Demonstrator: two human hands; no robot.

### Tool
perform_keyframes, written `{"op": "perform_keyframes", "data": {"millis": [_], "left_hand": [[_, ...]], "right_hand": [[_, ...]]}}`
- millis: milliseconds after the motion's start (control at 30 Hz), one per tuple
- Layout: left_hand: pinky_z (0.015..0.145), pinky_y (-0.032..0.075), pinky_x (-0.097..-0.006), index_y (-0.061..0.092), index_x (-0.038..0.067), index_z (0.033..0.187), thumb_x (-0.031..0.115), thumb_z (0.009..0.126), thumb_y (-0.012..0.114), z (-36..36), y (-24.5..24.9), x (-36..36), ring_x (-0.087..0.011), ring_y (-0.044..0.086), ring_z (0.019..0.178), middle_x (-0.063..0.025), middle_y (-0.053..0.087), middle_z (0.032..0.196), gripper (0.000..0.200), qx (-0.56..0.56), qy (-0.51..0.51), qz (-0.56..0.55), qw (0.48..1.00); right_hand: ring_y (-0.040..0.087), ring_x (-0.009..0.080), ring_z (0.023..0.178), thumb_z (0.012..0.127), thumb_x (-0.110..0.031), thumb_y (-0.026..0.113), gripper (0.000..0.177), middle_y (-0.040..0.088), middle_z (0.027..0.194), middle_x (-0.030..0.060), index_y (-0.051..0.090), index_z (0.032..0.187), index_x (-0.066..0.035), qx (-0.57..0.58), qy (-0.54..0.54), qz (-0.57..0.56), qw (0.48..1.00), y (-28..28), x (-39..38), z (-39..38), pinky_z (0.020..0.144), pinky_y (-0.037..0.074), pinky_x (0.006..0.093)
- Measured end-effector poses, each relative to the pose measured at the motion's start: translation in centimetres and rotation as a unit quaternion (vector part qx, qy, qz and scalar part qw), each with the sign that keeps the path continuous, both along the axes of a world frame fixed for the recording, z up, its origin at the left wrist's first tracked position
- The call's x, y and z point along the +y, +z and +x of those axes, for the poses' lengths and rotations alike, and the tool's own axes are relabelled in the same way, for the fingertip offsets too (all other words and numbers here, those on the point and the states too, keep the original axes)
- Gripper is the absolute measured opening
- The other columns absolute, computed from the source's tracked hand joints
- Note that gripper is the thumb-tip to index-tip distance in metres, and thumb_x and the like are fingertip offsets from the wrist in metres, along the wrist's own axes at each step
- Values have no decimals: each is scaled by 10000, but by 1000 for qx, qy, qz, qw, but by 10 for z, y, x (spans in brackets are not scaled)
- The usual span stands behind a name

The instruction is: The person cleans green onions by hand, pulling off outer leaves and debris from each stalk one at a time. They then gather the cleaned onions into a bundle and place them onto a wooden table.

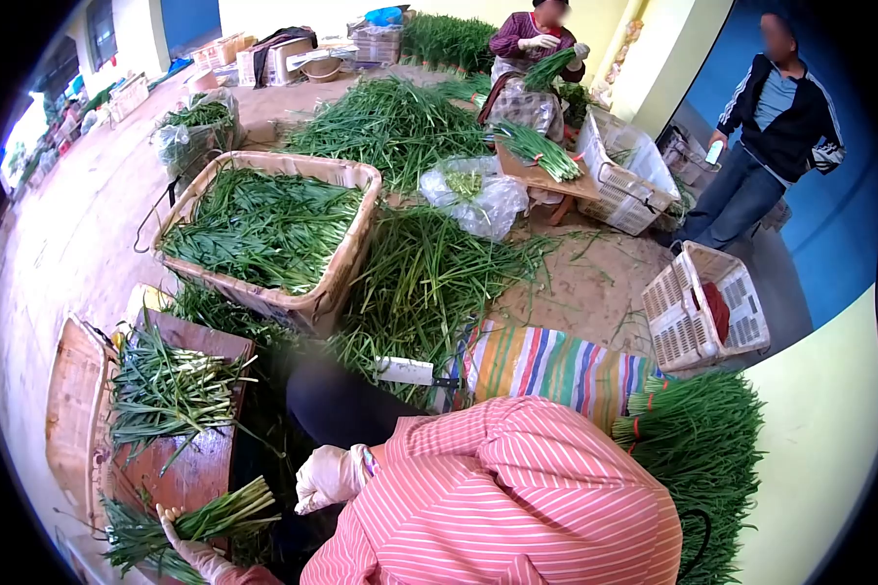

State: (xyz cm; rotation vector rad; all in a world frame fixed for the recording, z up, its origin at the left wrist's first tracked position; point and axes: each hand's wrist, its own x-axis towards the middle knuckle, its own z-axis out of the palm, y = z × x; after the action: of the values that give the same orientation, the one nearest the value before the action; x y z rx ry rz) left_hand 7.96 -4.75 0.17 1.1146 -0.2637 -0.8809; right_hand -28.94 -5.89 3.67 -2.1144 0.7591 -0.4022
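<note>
My left hand (197,556), in a pale glove, grips a bundle of garlic chives (229,512) at the lower left, its pale stem ends pointing right. My right hand (328,478), also gloved, is curled closed to the right of the stems, apart from them. Its fingertips are hidden, so whether it holds anything does not show. Just above the bundle, a loose pile of chives (171,385) lies on a wooden board (180,473). A cleaver (405,370) with a dark handle lies beyond my knee, beside a striped woven sheet (556,366).
A large crate (369,185) full of chives stands ahead, with loose chive heaps (424,278) beside it. Tied bundles (702,448) stand at my right. An empty-looking crate (668,302) sits further right. One person (532,58) holds chives; another person (771,127) stands.
</note>
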Motion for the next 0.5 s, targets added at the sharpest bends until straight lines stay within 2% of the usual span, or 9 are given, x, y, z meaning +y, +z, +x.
{"op": "perform_keyframes", "data": {"millis": [133,233,333,500], "left_hand": [[863,437,-279,520,85,1299,222,903,586,24,-21,0,-112,530,873,20,561,922,424,-16,-60,-42,997],[857,439,-282,522,86,1297,230,900,592,13,-11,-1,-115,532,875,23,562,922,428,-12,-32,-23,999],[852,441,-284,527,83,1291,230,895,598,12,-14,-3,-115,532,871,21,562,919,428,20,22,-2,1000],[839,442,-286,532,67,1276,219,895,597,21,-19,-3,-117,529,862,19,557,908,415,-15,-57,-54,997]], "right_hand": [[638,270,741,838,-396,606,290,663,778,61,697,789,-125,-4,3,-13,1000,-6,0,3,650,486,377],[636,272,756,842,-377,602,278,665,801,65,695,794,-119,1,24,0,1000,-6,-1,3,658,484,376],[628,273,754,838,-340,591,238,654,794,62,678,794,-123,-50,22,-11,998,-7,-1,3,659,480,373],[613,271,724,820,-290,568,162,620,755,57,626,799,-140,-71,33,-59,995,-10,-2,3,652,478,378]]}}
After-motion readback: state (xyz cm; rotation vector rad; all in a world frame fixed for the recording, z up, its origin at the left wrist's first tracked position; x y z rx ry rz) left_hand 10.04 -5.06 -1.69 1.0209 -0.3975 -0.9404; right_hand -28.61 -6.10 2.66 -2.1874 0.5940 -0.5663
